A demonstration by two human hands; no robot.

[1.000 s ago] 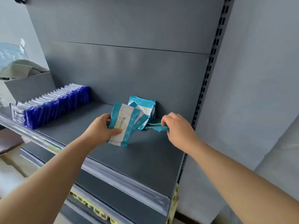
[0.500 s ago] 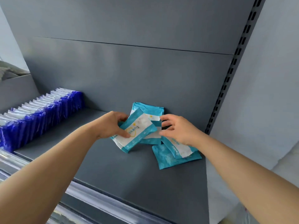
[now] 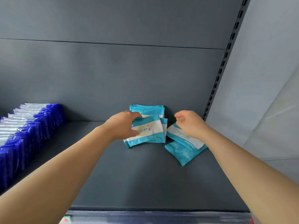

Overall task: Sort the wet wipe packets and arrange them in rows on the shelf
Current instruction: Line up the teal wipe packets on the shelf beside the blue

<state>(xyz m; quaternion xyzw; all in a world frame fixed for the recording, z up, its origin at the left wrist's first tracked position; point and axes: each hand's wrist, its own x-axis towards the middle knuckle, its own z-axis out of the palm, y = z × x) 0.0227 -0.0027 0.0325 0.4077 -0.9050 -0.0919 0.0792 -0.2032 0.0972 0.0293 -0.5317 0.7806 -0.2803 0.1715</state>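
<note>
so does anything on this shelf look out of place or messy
Two loose teal packets lie flat and crooked, overlapping, by the right hand, on the shelf at right. The left hand grips a teal bunch; the blue row stands tidy.
</note>
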